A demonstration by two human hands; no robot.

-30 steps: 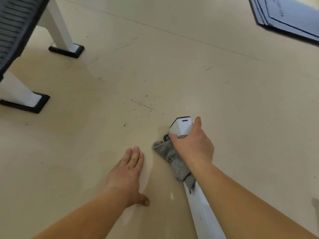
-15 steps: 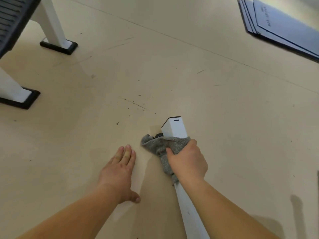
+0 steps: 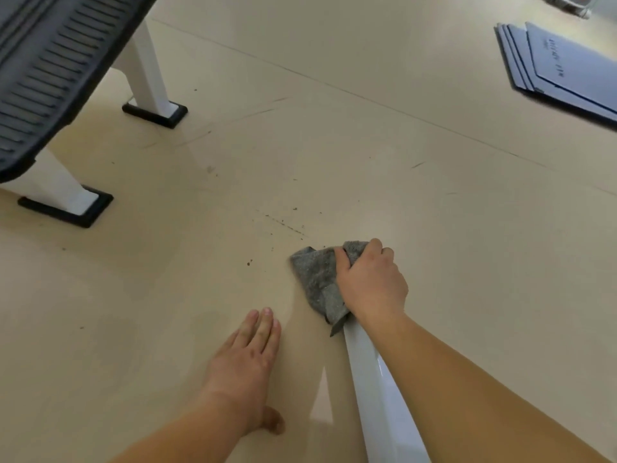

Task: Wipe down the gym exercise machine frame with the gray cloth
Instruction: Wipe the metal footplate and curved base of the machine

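A white machine frame bar (image 3: 374,382) lies low along the floor, running from the bottom edge up toward the middle. My right hand (image 3: 369,284) grips the gray cloth (image 3: 317,279) and wraps it over the bar's far end, which the cloth and hand hide. My left hand (image 3: 248,359) rests flat on the beige floor left of the bar, fingers straight and together, holding nothing.
A dark slatted machine part (image 3: 50,68) hangs over the upper left on two white legs with black foot pads (image 3: 155,113) (image 3: 66,205). Stacked dark blue mats (image 3: 561,68) lie at the upper right. Dirt specks (image 3: 283,223) dot the floor beyond the cloth.
My right hand has slid the cloth forward along the bar, so the white end cap seen earlier is now covered. The left hand stays flat on the floor.
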